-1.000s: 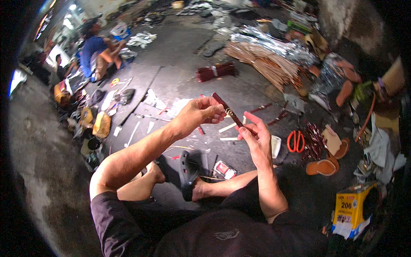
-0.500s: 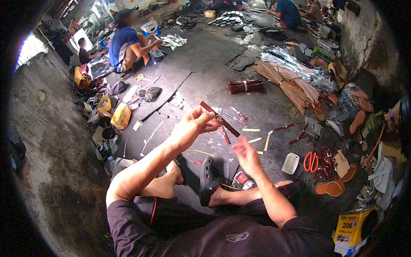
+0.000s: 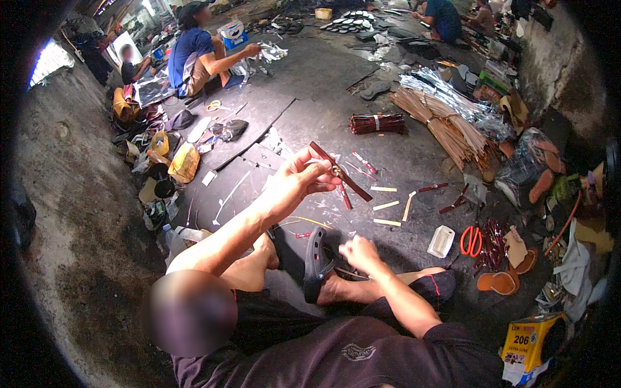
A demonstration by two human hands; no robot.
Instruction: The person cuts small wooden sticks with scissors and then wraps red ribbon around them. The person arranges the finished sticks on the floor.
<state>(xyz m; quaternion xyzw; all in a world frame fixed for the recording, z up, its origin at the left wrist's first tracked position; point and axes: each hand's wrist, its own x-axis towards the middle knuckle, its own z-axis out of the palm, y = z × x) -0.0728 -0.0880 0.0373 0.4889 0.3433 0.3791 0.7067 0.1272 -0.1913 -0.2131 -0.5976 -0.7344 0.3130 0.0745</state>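
Observation:
My left hand pinches a dark brown strap with a small gold-coloured ornament near its middle, held raised and slanting down to the right. My right hand is closed, low beside the dark clog on my foot. Whatever sits between its fingertips is too small to make out. Beyond my hands, several pale yellow strips lie on the dark floor. Some dark red strap pieces lie to their right.
A tied bundle of dark red straps lies ahead, with a larger tan bundle to its right. On the right are a white tray, orange-handled scissors and a yellow container. A person sits far left.
My right hand has drawn down and away from the strap to beside the clog, its fingers closing. My left hand still holds the strap. The far-left person's arm has stretched out.

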